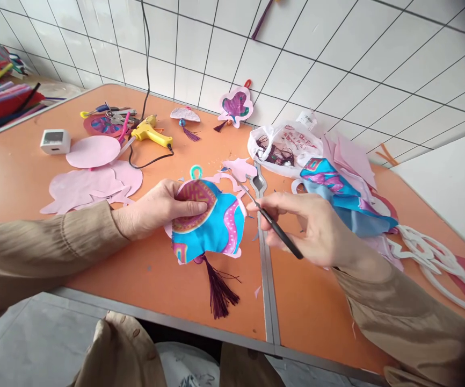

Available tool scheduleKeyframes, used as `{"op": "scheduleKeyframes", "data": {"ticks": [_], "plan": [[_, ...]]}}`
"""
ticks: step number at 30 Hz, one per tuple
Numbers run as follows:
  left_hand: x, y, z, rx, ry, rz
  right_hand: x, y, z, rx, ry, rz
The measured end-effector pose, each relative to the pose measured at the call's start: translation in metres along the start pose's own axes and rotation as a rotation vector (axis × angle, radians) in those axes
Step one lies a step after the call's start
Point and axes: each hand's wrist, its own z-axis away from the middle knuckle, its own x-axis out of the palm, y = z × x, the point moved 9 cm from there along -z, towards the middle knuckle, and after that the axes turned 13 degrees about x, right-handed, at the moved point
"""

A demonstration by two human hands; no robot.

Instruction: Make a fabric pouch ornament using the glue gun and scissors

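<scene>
My left hand (160, 208) is closed on a fabric pendant (216, 217), thumb pressed flat on its front. The pendant has bright blue, purple and pink patterned cloth, pale pink edges, a turquoise loop (196, 172) at the top and a dark purple tassel (218, 287) hanging below. In my right hand (309, 226) is a slim black-handled tool (278, 231) with a thin metal tip, whose exact kind I cannot make out. Its tip points up and left, close to the pendant's upper right edge. Pink scraps (238, 169) lie just behind the pendant.
A yellow glue gun (152, 131) with a black cord lies at the back left, near pink cut-outs (83, 185) and a small white box (55, 141). A plastic bag (292, 145) with dark tassels stands behind. Patterned blue cloth (337, 196) and white cut shapes (442, 258) lie at right.
</scene>
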Motion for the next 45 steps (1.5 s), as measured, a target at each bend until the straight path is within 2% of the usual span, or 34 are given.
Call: {"op": "scheduleKeyframes", "data": {"ticks": [4,8,15,25,34,45], "plan": [[-0.008,-0.008,-0.001,-0.025,0.102,0.084,0.001,-0.015,0.012,-0.163,0.034,0.284],[-0.016,-0.014,0.0,-0.041,0.18,0.101,0.005,-0.01,0.012,-0.168,0.045,0.393],[-0.016,-0.013,-0.001,-0.03,0.161,0.044,0.005,-0.001,0.012,-0.148,0.105,0.437],[-0.009,-0.018,-0.002,0.02,0.093,0.061,0.012,-0.013,0.008,-0.162,0.122,0.491],[-0.006,-0.013,0.003,-0.008,0.096,0.012,0.016,-0.011,0.011,-0.216,0.213,0.413],[-0.004,-0.014,0.002,0.001,0.07,0.014,0.018,-0.017,0.007,-0.201,0.18,0.419]]}}
